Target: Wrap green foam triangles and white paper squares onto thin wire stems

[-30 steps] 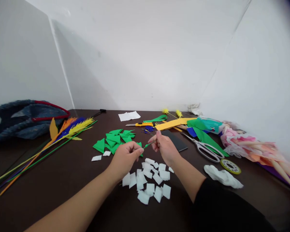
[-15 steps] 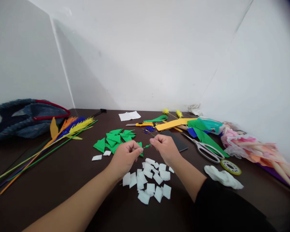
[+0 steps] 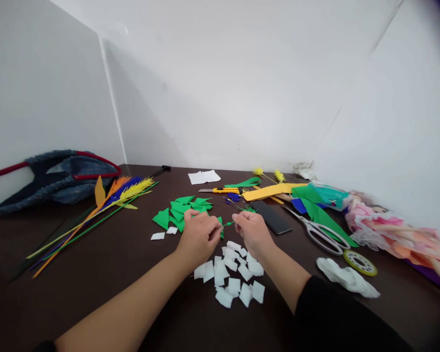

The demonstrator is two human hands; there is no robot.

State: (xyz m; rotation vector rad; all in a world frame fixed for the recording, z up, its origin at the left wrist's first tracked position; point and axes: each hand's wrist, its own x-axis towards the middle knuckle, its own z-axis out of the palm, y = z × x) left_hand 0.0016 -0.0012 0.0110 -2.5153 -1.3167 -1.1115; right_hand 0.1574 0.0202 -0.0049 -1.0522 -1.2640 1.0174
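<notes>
A thin green twisted piece [image 3: 229, 224] stretches between my two hands over the dark table. My left hand [image 3: 201, 235] pinches its left end, with the fingers curled and the back of the hand turned up. At the right end, the thumb and fingertips of my right hand [image 3: 253, 231] are closed on it. Green paper pieces [image 3: 179, 209] lie in a pile just behind my left hand. Several small white squares [image 3: 238, 274] are scattered below and between my wrists. Two more white pieces [image 3: 157, 236] rest left of the hands.
Scissors [image 3: 322, 234], a tape roll [image 3: 360, 262], crumpled white material [image 3: 346, 276] and dolls [image 3: 396, 230] lie right. A black phone-like slab [image 3: 273, 218] and yellow cutter [image 3: 223, 190] are behind my hands. Coloured stems [image 3: 91, 220] and a denim item [image 3: 73, 176] occupy the left.
The view has shifted left, so the surroundings appear further right. My left hand has turned more palm-down, its fingers curled tighter. Green fringed strands now show behind my right hand.
</notes>
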